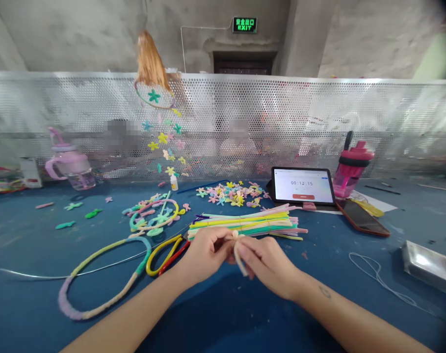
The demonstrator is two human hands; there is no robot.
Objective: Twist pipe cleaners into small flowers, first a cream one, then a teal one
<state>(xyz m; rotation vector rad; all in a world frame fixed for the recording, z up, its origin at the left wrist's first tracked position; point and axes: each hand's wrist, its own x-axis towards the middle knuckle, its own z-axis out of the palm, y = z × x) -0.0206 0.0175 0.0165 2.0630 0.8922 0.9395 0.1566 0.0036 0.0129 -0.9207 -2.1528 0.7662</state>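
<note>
Both hands pinch a pale fuzzy stem over the near middle of the bench.
I see the left hand and right hand nearly touching, fingertips closed narrowly on the stem's upper part, where a small loop or knot shows; one end hangs down by the right fingers. I judge it very light, soft outside, bendable and springy, not slippery; I'd hold it close to the bend, since squeezing hard could flatten the pile. Just beyond the hands, towards the bench's far edge, lies a bundle of fuzzy stems; a wrapped hoop lies towards the near left corner.
</note>
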